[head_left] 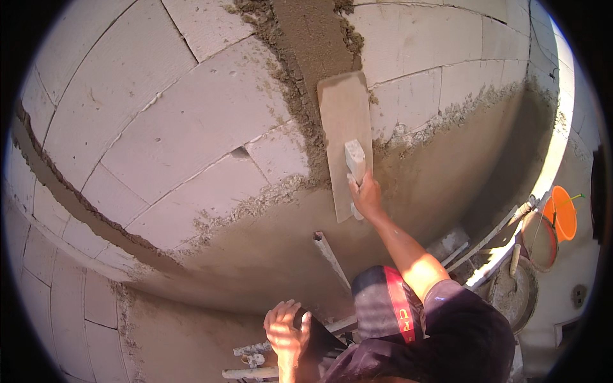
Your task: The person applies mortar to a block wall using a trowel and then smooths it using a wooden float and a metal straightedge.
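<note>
My right hand (366, 195) is closed round the handle of a long, pale plastering float (345, 108). The float lies nearly upright against a vertical strip of wet mortar (311, 41) on the block wall (198, 121), its lower end over the plastered band (421, 191) below. My left hand (287, 329) holds nothing; its thumb stands apart from the slightly bent fingers, close to my knee. What its palm touches is hidden.
A narrow batten (332, 260) leans near my legs. At the right are an orange bucket (563, 214), another bucket (540, 241) and a round mortar tub (516, 293) with a tool in it. Pipes (252, 360) lie low by my left hand. A second mortar strip (83, 207) runs at the left.
</note>
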Action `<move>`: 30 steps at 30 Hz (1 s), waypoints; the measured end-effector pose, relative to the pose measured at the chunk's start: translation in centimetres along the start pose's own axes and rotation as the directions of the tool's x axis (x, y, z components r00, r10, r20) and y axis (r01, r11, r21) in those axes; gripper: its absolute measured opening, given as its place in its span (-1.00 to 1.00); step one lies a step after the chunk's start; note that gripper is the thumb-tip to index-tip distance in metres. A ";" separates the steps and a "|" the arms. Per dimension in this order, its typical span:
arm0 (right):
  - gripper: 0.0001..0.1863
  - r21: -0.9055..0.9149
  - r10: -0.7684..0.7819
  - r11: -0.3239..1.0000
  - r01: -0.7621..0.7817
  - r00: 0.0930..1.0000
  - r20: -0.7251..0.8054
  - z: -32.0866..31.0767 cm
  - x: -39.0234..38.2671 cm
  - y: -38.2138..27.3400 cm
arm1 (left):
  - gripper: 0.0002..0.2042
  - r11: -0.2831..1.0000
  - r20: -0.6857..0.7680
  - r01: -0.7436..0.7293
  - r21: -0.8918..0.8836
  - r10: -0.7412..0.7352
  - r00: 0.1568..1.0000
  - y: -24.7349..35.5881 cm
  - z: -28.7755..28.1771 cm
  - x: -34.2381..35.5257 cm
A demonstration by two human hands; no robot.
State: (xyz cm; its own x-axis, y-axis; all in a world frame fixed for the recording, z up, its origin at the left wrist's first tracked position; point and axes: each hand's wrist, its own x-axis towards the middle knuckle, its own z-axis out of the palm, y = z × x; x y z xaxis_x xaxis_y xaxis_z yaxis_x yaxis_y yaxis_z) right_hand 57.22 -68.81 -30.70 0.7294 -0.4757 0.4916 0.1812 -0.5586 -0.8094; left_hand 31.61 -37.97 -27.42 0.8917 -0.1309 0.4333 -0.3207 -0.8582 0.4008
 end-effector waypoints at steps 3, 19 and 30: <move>-0.47 -0.178 0.202 0.969 -0.170 0.962 0.183 -2.0 -7.6 10.9 | -0.71 0.994 -0.059 -0.100 0.035 0.102 0.993 1.2 -1.2 -0.2; -0.52 0.038 0.215 0.973 -0.227 0.957 0.194 -12.9 -16.5 10.8 | -0.61 0.051 0.401 0.554 -0.831 -0.636 0.660 -1.4 1.9 -4.3; -0.55 0.093 -0.097 0.992 0.087 0.988 0.116 -5.9 -6.4 4.3 | -0.59 0.101 0.383 0.572 -0.814 -0.647 0.659 -2.1 2.0 -4.7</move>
State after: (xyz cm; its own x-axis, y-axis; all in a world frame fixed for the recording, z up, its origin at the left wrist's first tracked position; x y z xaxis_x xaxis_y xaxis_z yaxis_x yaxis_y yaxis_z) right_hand 49.45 -72.11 -35.42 0.7801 -0.3368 0.5273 0.3045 -0.5318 -0.7902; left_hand 28.75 -36.50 -31.91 0.9178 0.2784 -0.2830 0.2178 0.2429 0.9453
